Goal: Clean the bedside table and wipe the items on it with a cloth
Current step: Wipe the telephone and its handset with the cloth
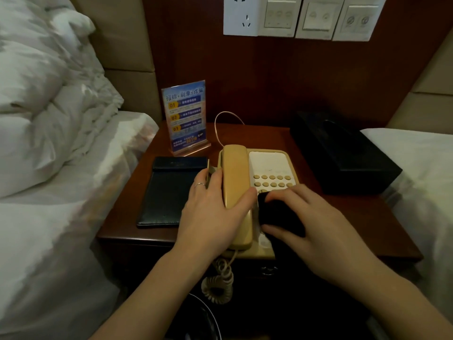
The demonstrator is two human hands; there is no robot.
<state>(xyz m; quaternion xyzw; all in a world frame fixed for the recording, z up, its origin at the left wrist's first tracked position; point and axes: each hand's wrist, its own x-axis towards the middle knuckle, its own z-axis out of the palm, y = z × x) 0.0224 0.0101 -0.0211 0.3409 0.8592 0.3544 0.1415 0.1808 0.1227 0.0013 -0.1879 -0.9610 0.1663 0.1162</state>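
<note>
The left hand [215,207] lies across the beige handset [235,192] in the centre of the frame, thumb curled over its right edge and fingers wrapped down its left side, so it grips the receiver where it sits in the cradle; a ring shows on one finger. The right hand [316,222], just right of centre, has its fingers bent round a bunched dark cloth [279,214] and presses it onto the lower part of the telephone [268,165], just below the round keys and right beside the handset. Two hands, one cloth, one telephone. Two full rows of beige keys show above the cloth, with a darker key at the cloth's upper edge; further keys, if any, are hidden. The coiled cord [219,283] hangs off the front edge of the bedside table [362,217] in the lower centre. On the tabletop there is also one dark leather folder [169,192] lying flat, just left of the left hand, one upright acrylic sign [185,116] behind it toward the upper centre, and one black tissue box [343,153] at the right, apart from the telephone. White bedding [49,143] fills the left side, and a second white bed edge [416,168] shows at the right. On the wall at the top sit one socket [241,14] and three switch plates [318,17].
</note>
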